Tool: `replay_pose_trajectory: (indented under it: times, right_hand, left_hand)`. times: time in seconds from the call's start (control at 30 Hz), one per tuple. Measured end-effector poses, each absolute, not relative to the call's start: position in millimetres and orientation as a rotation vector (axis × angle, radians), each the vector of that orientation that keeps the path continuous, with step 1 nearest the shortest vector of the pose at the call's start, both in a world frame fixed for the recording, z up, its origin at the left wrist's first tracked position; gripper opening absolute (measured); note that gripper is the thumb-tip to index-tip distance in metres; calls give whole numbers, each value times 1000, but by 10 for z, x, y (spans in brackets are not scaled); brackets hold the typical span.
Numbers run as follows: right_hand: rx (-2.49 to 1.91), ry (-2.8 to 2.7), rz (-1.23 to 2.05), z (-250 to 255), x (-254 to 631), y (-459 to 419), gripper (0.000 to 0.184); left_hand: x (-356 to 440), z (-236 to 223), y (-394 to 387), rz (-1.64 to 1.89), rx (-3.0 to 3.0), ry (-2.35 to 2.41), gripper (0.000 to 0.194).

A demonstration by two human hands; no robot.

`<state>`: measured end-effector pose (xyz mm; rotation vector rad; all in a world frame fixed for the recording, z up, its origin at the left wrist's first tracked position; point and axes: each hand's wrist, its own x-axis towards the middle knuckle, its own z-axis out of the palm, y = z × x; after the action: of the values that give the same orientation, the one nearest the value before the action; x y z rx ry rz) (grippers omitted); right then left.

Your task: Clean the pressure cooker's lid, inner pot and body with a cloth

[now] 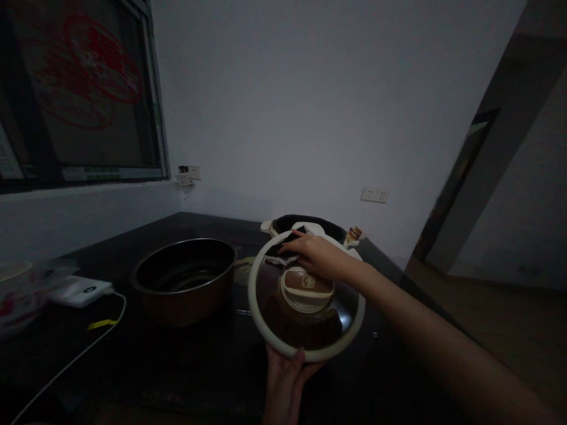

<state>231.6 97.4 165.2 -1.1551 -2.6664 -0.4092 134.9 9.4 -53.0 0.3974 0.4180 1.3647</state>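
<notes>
A round pot lid (283, 316) with a dark glass middle, a cream rim and a brown-and-cream knob is held up tilted, its top side toward me. My left hand (286, 375) grips the rim from below, thumb on the front and the other fingers partly behind. Over the upper part of the lid lies my right hand (319, 255), pressing a dark and whitish cloth (281, 252) against the glass. Right behind the lid stands a cream-handled cooker pot (330, 223), partly hidden. To the left is a brown inner pot (186, 298) with nothing visible inside.
All this is on a black tabletop (199, 360) against the wall. At the left are a white power bank (84, 290) with a cable (95, 336), a yellow tag (101, 324) and a patterned plastic bag (22, 301). Wall sockets (374, 195) and a window (88, 88) are beyond.
</notes>
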Motion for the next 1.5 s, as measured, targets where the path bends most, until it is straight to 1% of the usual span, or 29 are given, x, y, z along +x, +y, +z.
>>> replay_pose_trajectory:
  times: [0.13, 0.27, 0.4, 0.47, 0.63, 0.87, 0.97, 1.13, 1.23, 1.33, 1.43, 1.5]
  right_hand:
    - [-1039, -2591, -123, 1572, 2708, 870, 52]
    - [-1095, -2385, 7, 1467, 3066, 826, 55]
    - [-1202, -2012, -52, 1397, 3187, 928, 42]
    - [-1208, -1929, -65, 1385, 3108, 1021, 38]
    - [-1111, -1970, 15, 1478, 2723, 1228, 30]
    - [-990, -2248, 146, 1668, 2433, 1296, 24]
    - [-926, -2325, 148, 1661, 2472, 1256, 27]
    - [-805, -2417, 137, 1603, 2636, 1123, 31]
    - [-778, -2470, 77, 1527, 2729, 1027, 41]
    - [-823, -2476, 25, 1425, 2813, 943, 49]
    - [-917, -2397, 24, 1350, 2871, 866, 50]
    - [-991, -2311, 49, 1342, 2870, 806, 47]
  left_hand:
    - [1355, -550, 96, 1372, 403, 393, 89]
    - [1349, -534, 94, 1359, 404, 402, 88]
    - [1347, -527, 101, 1356, 388, 420, 91]
    - [1345, -534, 108, 1353, 383, 434, 90]
    - [1341, -551, 115, 1347, 385, 419, 93]
    - [1328, -467, 76, 1359, 428, 394, 89]
    - [1324, -454, 71, 1359, 411, 401, 87]
    - [1336, -506, 87, 1361, 381, 405, 91]
    - [1343, -521, 92, 1362, 386, 394, 91]
    - [1347, -527, 92, 1373, 399, 406, 92]
    - [1350, -554, 98, 1382, 409, 407, 92]
    - [1353, -582, 105, 1383, 405, 401, 91]
